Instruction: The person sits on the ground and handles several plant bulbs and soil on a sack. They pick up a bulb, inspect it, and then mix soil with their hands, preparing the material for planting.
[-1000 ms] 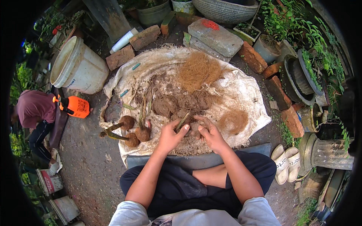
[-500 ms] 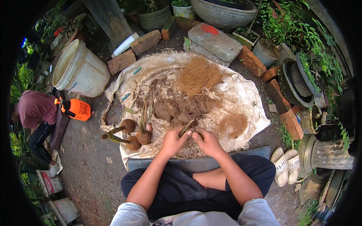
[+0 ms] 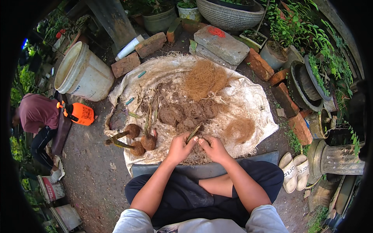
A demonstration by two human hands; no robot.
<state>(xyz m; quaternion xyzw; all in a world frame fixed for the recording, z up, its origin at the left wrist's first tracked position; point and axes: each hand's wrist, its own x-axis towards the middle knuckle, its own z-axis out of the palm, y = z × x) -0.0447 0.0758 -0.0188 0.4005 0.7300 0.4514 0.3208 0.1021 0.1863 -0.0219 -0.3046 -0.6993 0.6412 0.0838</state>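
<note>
My left hand (image 3: 180, 148) is closed round a short greenish-brown plant stem (image 3: 194, 132), its upper end pointing away from me. Beside it, my right hand (image 3: 213, 148) pinches at the stem's lower end; the thumbs nearly meet, and the fingers hide what lies between them. Just beyond are lumps of wet brown soil (image 3: 189, 112) on a spread white sack (image 3: 261, 112). To the left lie several plants with round brown root balls (image 3: 148, 142) and thick stems. A tangle of brown fibre (image 3: 204, 79) is at the back, and a thinner fibre pad (image 3: 239, 129) sits to the right.
Bricks (image 3: 262, 66) and a concrete block (image 3: 221, 44) edge the sack. A white bucket (image 3: 87, 75) and an orange sprayer (image 3: 82, 113) stand left, near a crouching person (image 3: 38, 116). Pots (image 3: 231, 15) line the back; sandals (image 3: 294, 171) lie right.
Both hands stay in nearly the same place, with the stem between them turned slightly. The things on the sack have not moved.
</note>
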